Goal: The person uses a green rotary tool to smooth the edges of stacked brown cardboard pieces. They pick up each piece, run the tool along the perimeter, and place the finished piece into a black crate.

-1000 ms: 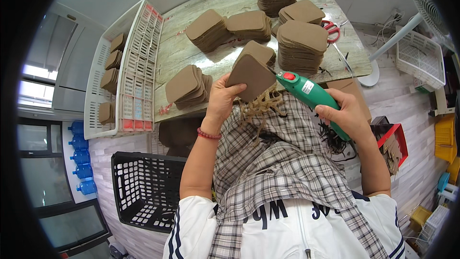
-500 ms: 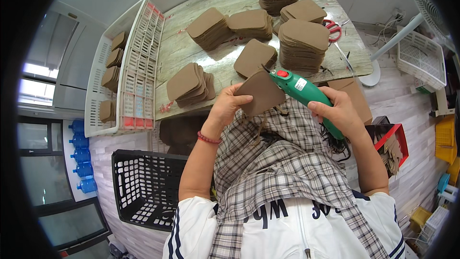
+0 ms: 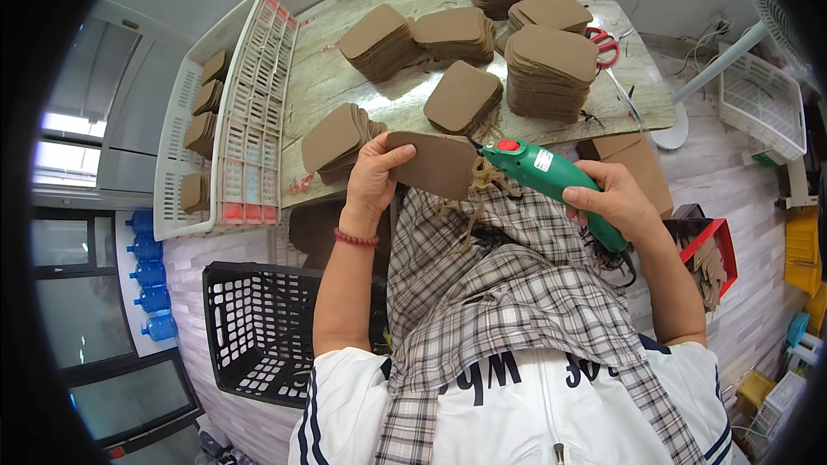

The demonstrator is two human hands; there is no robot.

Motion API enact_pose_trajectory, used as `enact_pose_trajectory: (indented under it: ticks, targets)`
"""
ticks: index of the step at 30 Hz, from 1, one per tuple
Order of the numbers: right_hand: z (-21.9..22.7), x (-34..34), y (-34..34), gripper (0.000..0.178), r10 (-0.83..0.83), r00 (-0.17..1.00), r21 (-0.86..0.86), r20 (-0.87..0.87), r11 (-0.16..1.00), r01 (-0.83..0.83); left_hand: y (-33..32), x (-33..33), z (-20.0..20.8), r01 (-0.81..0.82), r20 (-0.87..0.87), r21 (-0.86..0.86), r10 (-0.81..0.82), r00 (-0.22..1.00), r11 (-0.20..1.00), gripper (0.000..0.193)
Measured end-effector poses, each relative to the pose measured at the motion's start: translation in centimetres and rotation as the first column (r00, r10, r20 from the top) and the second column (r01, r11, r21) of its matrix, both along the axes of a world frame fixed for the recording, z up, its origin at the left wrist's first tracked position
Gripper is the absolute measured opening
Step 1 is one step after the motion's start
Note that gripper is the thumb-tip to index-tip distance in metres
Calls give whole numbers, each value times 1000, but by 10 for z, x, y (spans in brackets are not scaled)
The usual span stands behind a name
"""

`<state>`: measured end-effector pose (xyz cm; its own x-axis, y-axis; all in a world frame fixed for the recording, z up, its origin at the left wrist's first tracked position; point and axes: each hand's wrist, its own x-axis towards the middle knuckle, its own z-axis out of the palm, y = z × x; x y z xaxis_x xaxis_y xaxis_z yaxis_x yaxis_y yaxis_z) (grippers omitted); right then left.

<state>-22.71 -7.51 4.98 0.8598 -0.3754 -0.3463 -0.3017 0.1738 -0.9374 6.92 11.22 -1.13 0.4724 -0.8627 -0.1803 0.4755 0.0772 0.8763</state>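
My left hand (image 3: 374, 170) pinches the left end of a flat brown piece with rounded corners (image 3: 433, 167), held above my lap. My right hand (image 3: 613, 200) is wrapped round a green handheld electric cutter (image 3: 551, 174) with a red switch. The cutter's dark tip meets the piece's right edge near its upper corner. Thin tan strips (image 3: 493, 179) dangle beside that edge and over my plaid apron (image 3: 517, 293). Just beyond, on the table, lies a short stack of similar brown pieces (image 3: 463, 96), with another stack (image 3: 338, 139) to the left.
More brown stacks (image 3: 551, 73) cover the pale wooden table (image 3: 345, 99), with red-handled scissors (image 3: 606, 47) at its right. A white crate (image 3: 250, 120) stands left; a black crate (image 3: 258, 327) sits on the floor below. A red-and-black box (image 3: 711, 258) of brown scraps is at right.
The brown piece has turned and moved left with my left hand, so another edge meets the cutter. The cutter has shifted slightly down, and more tan strips show beside it.
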Motion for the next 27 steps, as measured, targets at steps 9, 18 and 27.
enact_pose_trajectory:
  ticks: [9, 18, 27]
  targets:
    - [1, 1, 3, 34, 35, 999, -70, -41, 997, -38, -4, -8, 7, 87, 84, 106, -96, 992, 991, 14]
    - [-1, 12, 9, 34, 66, 997, -68, -29, 995, -68, -11, -19, 14, 263, 105, 229, -293, 950, 937, 14]
    - [-3, 37, 19, 33, 104, 991, -17, 82, 995, -103, -2, -19, 30, 265, 244, 370, -369, 897, 890, 23]
